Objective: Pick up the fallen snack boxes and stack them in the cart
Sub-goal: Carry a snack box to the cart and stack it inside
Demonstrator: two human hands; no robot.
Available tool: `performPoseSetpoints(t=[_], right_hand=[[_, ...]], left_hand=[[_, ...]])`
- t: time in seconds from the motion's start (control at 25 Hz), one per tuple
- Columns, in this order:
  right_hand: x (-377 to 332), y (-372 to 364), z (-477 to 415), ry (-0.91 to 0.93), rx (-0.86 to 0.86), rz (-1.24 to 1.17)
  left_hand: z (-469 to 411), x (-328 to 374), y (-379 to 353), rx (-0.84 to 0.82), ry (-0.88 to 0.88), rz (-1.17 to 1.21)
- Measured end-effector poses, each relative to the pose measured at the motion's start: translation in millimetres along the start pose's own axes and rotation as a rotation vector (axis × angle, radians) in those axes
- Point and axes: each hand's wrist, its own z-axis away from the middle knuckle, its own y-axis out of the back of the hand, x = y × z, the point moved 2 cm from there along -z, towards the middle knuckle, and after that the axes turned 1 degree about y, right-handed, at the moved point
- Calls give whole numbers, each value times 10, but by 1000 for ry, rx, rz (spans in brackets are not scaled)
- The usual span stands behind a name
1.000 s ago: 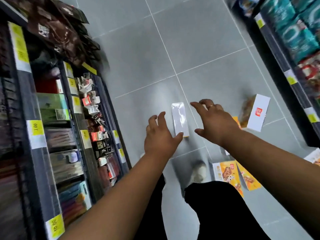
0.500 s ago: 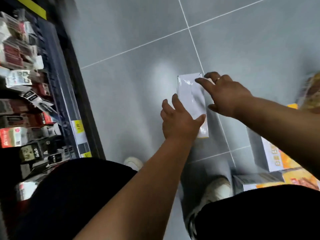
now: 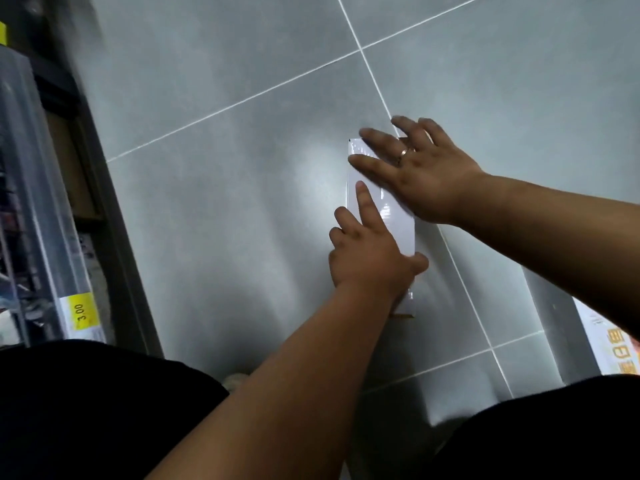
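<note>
A long white snack box [image 3: 401, 237] lies flat on the grey tiled floor [image 3: 225, 168], its length running away from me. My left hand [image 3: 367, 261] grips its near end, thumb on the right edge, outer fingers down the left edge, index finger straight along the top. My right hand [image 3: 422, 174], with a ring on one finger, lies over the far end with fingers spread and straight. The cart is not in view.
A second snack box [image 3: 620, 344], white with orange print, lies at the right edge. A store shelf [image 3: 52, 202] with a yellow price label [image 3: 81, 315] runs along the left. My knees in black trousers [image 3: 86, 410] fill the bottom.
I have crouched lower and closer to the floor. Both hands went from hovering above the white box to resting on it, the left taking hold of its near end.
</note>
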Motion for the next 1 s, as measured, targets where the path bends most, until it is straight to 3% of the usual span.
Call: performPoseSetpoints(t=[0.2, 0.36, 0.52, 0.68, 1.0], right_hand=[[97, -105, -62, -38, 4, -15], [139, -69, -64, -251, -158, -44], [160, 45, 1, -422, -86, -18], [209, -15, 75, -436, -162, -222], [259, 572, 266, -459, -192, -256]], left_hand=[[-331, -91, 222, -50, -163, -113], [-586, -147, 451, -72, -356, -236], [-866, -265, 761, -104, -560, -459], [-959, -444, 849, 45, -469, -500], [-706, -305, 1268, -45, -491, -447]])
